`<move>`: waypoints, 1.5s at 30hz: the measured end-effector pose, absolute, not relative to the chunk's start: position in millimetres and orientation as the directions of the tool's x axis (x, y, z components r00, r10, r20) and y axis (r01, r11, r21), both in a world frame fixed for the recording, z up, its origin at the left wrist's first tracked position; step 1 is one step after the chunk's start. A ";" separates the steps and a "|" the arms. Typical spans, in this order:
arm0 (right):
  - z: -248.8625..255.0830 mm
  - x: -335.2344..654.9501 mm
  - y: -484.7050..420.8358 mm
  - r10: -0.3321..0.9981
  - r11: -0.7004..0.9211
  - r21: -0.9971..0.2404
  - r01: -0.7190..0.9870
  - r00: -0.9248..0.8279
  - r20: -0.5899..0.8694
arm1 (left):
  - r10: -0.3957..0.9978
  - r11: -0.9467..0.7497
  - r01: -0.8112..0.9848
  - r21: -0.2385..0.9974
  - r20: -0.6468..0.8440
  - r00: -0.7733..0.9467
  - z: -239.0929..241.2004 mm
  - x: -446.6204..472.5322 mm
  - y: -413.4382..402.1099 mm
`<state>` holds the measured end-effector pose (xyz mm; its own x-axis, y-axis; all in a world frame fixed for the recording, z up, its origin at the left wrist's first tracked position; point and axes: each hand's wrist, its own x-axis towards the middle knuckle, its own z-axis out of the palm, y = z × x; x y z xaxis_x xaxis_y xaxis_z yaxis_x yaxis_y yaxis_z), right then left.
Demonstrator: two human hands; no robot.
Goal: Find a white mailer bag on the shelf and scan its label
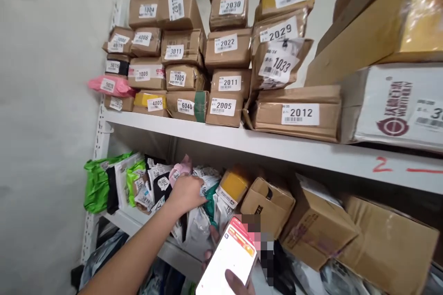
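Your left hand (187,192) reaches into the lower shelf (173,249), its grip closed down on the row of soft mail bags (199,221) standing there; you cannot tell which single bag the fingers pinch. Green bags (97,184) sit at the far left of that row, and brown boxes (311,226) lean to its right. Your right hand (235,281) holds a phone (230,258) low in front, its grip clamped around it with the thumb on the lit screen. The upper shelf (277,147) carries numbered parcels (226,73).
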<state>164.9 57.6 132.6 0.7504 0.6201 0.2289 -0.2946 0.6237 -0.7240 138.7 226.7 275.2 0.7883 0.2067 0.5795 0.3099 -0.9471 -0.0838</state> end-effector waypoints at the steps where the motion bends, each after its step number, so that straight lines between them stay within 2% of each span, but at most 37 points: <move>1: 135.4 163.5 68.5 0.591 0.663 -0.686 -0.298 0.771 0.237 | 0.214 -0.943 0.321 -0.084 0.585 0.783 276.0 139.6 228.9; 4: 145.3 156.5 92.6 0.523 0.764 -0.547 -0.342 0.824 0.216 | 0.254 -0.936 0.348 -0.057 0.577 0.776 276.6 142.8 232.3; 8: 160.6 151.1 104.6 0.595 0.742 -0.463 -0.484 0.794 0.125 | 0.300 -0.927 0.374 -0.017 0.565 0.769 276.4 145.4 232.1; 10: 164.4 150.8 101.8 0.633 0.711 -0.479 -0.515 0.765 0.118 | 0.317 -0.919 0.394 0.005 0.601 0.733 276.8 144.2 230.3; 13: 161.5 149.1 92.3 0.621 0.705 -0.524 -0.477 0.773 0.131 | 0.373 -0.887 0.462 0.003 0.596 0.711 280.0 141.0 227.1; 17: 148.4 143.6 85.8 0.538 0.691 -0.613 -0.383 0.839 0.082 | 0.216 -0.935 0.321 -0.148 0.478 0.851 288.2 141.9 221.0; 20: 140.1 140.1 90.1 0.485 0.696 -0.634 -0.336 0.872 0.070 | 0.185 -0.959 0.247 -0.141 0.348 0.919 288.2 145.2 209.6; 25: 135.8 137.8 104.9 0.481 0.674 -0.676 -0.298 0.872 0.095 | 0.154 -0.964 0.214 -0.157 0.329 0.932 271.8 143.6 186.9; 28: 134.1 139.1 112.7 0.530 0.695 -0.611 -0.379 0.844 0.080 | 0.084 -0.974 0.144 -0.177 0.311 0.947 265.9 139.3 189.3; 33: 129.6 140.6 120.5 0.586 0.743 -0.486 -0.460 0.797 0.142 | 0.092 -0.989 0.117 -0.089 0.245 0.965 276.8 130.0 218.0; 36: 130.0 137.0 124.4 0.593 0.769 -0.404 -0.495 0.788 0.164 | 0.134 -0.983 0.171 -0.073 0.363 0.922 295.3 132.3 236.7; 39: 133.6 132.5 126.3 0.599 0.784 -0.338 -0.521 0.779 0.188 | 0.192 -0.951 0.286 -0.117 0.504 0.842 312.7 147.3 255.0; 43: 137.8 130.5 122.9 0.601 0.789 -0.315 -0.528 0.768 0.218 | 0.308 -0.930 0.358 -0.084 0.355 0.883 317.3 170.7 279.4; 45: 137.7 131.6 120.3 0.602 0.787 -0.320 -0.527 0.769 0.214 | 0.296 -0.947 0.320 -0.021 0.324 0.899 313.5 175.0 289.9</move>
<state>131.6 120.3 137.7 0.7690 0.6024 0.2139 -0.5274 0.7870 -0.3201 175.0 289.9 313.5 0.8986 0.2964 0.3237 0.3200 -0.9472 -0.0211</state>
